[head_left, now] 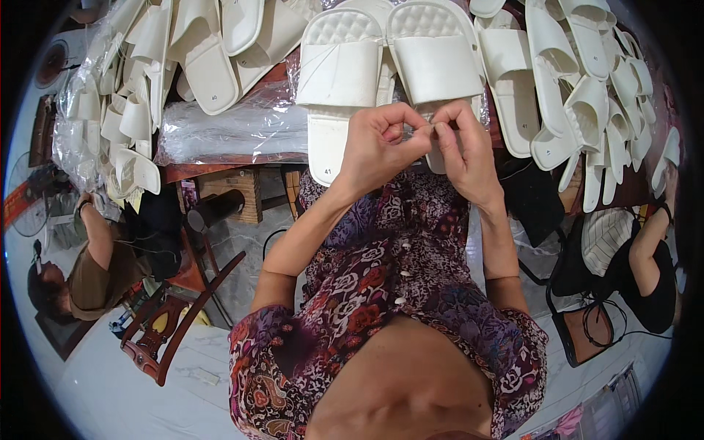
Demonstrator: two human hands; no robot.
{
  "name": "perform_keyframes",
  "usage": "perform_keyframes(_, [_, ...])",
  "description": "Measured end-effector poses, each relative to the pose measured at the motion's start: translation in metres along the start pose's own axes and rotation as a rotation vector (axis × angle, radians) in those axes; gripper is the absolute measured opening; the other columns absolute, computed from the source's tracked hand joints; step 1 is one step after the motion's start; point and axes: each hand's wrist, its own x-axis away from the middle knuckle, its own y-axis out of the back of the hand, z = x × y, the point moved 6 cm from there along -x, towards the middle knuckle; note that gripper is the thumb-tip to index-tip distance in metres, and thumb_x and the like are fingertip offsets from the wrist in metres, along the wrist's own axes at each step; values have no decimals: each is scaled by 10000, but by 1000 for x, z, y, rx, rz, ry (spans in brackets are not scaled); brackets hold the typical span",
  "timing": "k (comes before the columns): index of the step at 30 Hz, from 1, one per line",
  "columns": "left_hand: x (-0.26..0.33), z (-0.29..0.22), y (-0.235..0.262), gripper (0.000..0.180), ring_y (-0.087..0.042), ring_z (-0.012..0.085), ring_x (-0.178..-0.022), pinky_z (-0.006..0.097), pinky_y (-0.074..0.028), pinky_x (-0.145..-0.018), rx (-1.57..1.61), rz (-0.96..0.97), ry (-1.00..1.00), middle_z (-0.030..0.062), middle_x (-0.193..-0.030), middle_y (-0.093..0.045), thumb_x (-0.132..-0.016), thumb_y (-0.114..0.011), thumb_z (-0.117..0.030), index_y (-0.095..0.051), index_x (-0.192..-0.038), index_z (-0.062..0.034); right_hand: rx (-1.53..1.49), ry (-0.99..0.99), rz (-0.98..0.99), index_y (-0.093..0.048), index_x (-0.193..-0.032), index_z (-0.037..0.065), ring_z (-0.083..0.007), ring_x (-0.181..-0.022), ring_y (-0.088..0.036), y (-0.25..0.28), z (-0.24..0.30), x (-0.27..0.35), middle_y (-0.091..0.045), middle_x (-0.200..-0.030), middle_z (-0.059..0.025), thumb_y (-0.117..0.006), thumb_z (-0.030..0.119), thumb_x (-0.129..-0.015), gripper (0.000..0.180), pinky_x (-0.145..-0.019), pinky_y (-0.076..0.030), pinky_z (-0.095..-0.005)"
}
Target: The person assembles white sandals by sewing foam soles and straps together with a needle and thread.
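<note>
My left hand (378,147) and my right hand (467,158) meet in front of my chest, fingertips pinched together. Whatever lies between the fingertips is too small to make out. Behind them a pair of cream slippers, the left slipper (339,77) and the right slipper (434,70), rests side by side at the table's near edge, toes toward me. A thin line like a thread runs over the left slipper's strap. My hands cover part of the right slipper's sole. More slippers lie beneath this pair.
Heaps of cream slippers fill the table's left (209,55) and right (579,81). A bundle of clear plastic bags (235,128) lies left of the pair. Wooden chairs (172,323) and a seated person (92,271) are at left; another person's arm (649,242) reaches in at right.
</note>
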Motion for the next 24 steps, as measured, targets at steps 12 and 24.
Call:
perform_keyframes(12, [0,-4,1,75,-287,-13,-513,207,-223,-453,-96,-139,-123,-95,-520,-334,-796,-699,-78,-651,-787,-21,221,176,-211,-569,-968,5,-280,-724,-632,-2,12,4,-612,-860,-128,-619,40,-922,76,-642,-491,-349])
perform_keyframes(24, [2,-12,1,20,-280,-17,-523,194,-222,-468,-241,-128,-168,-104,-536,-308,-850,-664,-34,-659,-840,-19,47,92,-84,-638,-1062,10,-231,-806,-665,1,9,-2,-663,-934,-122,-633,36,-919,146,-720,-504,-303])
